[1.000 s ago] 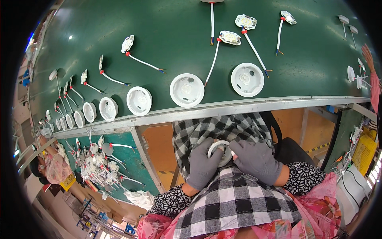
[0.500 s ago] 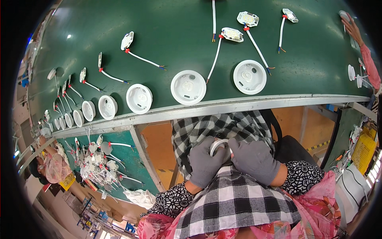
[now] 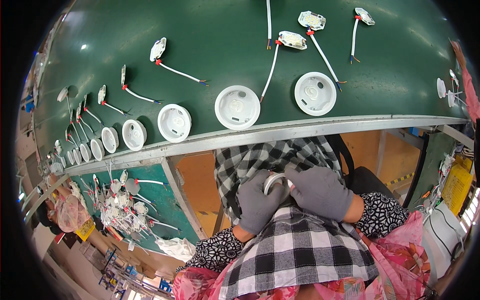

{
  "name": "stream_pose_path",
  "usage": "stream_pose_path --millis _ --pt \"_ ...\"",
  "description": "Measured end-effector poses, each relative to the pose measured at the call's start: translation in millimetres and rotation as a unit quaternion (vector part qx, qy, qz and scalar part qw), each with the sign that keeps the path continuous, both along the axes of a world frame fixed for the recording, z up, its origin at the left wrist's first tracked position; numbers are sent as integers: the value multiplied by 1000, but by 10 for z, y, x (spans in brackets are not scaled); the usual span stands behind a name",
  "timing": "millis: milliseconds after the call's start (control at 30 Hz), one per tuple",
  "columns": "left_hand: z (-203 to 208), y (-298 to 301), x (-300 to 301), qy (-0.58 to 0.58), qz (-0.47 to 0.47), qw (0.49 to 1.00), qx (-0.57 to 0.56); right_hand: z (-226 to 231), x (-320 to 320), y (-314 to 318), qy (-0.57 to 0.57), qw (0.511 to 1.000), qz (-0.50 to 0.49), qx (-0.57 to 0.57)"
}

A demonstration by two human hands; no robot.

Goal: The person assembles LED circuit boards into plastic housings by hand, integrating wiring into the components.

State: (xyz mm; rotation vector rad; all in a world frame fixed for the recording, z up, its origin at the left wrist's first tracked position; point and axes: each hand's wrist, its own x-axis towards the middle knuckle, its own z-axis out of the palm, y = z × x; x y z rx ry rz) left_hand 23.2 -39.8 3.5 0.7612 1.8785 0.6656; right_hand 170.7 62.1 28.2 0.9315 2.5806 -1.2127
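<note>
Both gloved hands, left hand and right hand, close around a round white housing over the checked apron, below the green belt carrying open white housings.

Belt edge above hands; lap free.

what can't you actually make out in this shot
1. Head view: the round white part is mostly covered by the gloved left hand and right hand; its face and each hand's grip are hidden.
2. Head view: the white discs far left on the green belt are too small and bent by the fisheye to count.
3. Head view: a co-worker's hand is cut off by the right rim.
</note>
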Motion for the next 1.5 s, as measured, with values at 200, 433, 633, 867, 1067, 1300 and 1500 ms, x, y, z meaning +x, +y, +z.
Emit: stream_pose_path --millis 200,433,633,867,1067,1300,1500 --pt "-84 53 -224 -82 -38 996 -24 456 -81 109 -162 980 76 90" --pt "265 499 -681 -224 -245 943 -4 80 -68 429 30 922 -58 -381" --pt "480 81 -359 -134 90 985 56 65 -93 121 68 811 -288 -505" --pt "274 146 -305 -277 179 944 32 28 -78 -74 112 767 -319 -546" --pt "-42 58 -662 -318 -83 943 -51 140 108 226 77 951 -130 -268" --pt "39 148 -239 -208 -147 966 -48 222 192 106 -42 999 18 -9" --pt "65 143 -180 -167 -117 979 -23 251 226 54 -66 998 15 10"
